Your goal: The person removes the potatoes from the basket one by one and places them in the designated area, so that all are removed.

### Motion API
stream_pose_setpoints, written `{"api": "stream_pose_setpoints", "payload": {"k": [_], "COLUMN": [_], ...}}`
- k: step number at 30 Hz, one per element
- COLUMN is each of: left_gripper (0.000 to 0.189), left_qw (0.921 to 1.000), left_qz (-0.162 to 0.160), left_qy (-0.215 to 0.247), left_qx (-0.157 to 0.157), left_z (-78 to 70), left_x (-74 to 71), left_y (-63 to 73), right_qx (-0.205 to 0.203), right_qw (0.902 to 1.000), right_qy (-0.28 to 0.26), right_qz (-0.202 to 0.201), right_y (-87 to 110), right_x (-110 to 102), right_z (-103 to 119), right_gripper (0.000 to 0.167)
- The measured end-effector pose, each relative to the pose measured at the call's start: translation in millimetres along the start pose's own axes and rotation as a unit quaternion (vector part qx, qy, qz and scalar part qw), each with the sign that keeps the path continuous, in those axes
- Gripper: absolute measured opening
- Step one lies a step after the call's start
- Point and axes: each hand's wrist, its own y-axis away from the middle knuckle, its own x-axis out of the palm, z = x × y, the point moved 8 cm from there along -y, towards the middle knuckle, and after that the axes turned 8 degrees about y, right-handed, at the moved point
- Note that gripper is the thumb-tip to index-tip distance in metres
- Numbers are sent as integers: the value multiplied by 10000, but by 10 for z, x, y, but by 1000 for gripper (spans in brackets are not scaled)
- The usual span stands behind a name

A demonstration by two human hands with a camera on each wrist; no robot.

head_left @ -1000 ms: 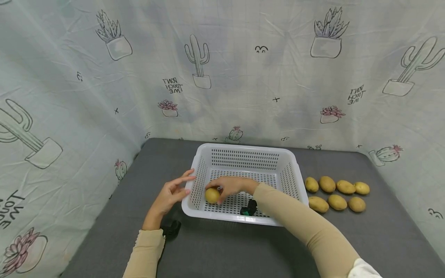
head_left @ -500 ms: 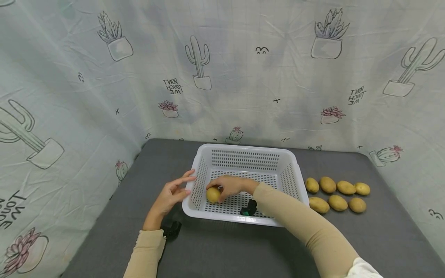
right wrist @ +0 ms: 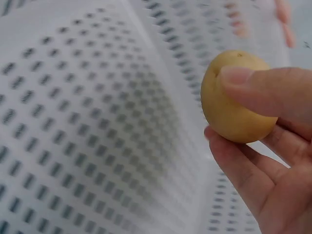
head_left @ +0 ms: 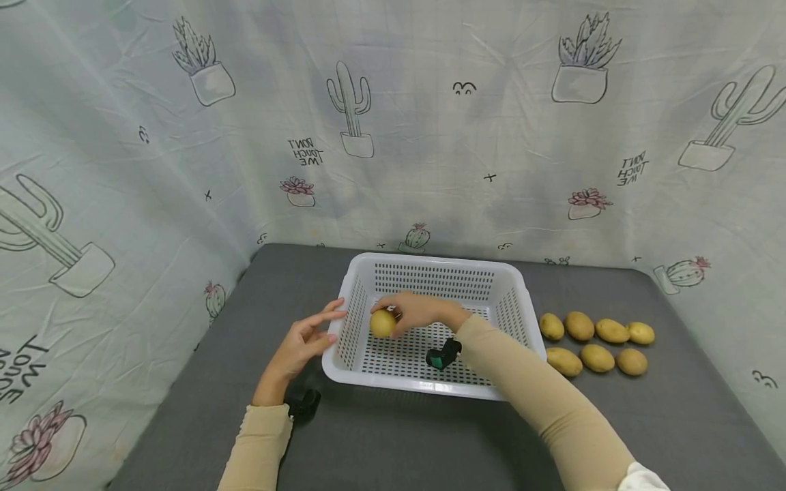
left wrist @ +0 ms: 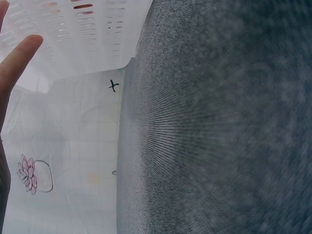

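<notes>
Inside the white perforated plastic basket (head_left: pixel 433 387), my right hand (head_left: pixel 419 310) grips a potato (head_left: pixel 383 324) near the left wall. In the right wrist view the thumb lies across the potato (right wrist: pixel 234 109) with the fingers curled beneath it, and the basket floor (right wrist: pixel 97 131) shows behind. My left hand (head_left: pixel 301 346) touches the outer left side of the basket, fingertips at the rim and fingers fairly straight. One finger (left wrist: pixel 22 58) of that hand shows against the basket wall (left wrist: pixel 87 39) in the left wrist view.
Right of the basket, several potatoes (head_left: pixel 595 358) lie in two rows on the grey tabletop (head_left: pixel 393 436). A cloth curtain (head_left: pixel 417 136) printed with cacti hangs behind and at the sides. Each wrist wears a black camera (head_left: pixel 443 354).
My right hand has raised the potato off the basket floor area and moved it slightly away from me and to the right. The left hand stays at the rim.
</notes>
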Motion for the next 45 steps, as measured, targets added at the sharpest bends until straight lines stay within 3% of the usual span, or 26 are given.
{"api": "stream_pose_setpoints", "payload": {"k": [8,17,28,38,45], "left_gripper": [44,45,45,47,46], "left_qw": [10000,10000,9997,9998,9998], "left_qz": [-29,14,77,72,38], "left_qy": [-21,69,233,203,167], "left_qx": [23,69,31,53,62], "left_z": [-1,-11,39,38,34], "left_x": [-15,-21,-15,-2,-17], "left_y": [-9,1,23,11,23], "right_qx": [-132,-361,-246,-279,-620], "right_qw": [9950,9833,9685,9585,9344], "right_qy": [-728,-1072,-1275,-1305,-1456], "right_qz": [-666,-1423,-2124,-2519,-3190], "right_y": [166,444,801,1345,1838], "right_x": [-368,-711,-950,-1119,-1219], "right_z": [-18,3,48,99,-30], "right_gripper": [60,58,59,61,62]}}
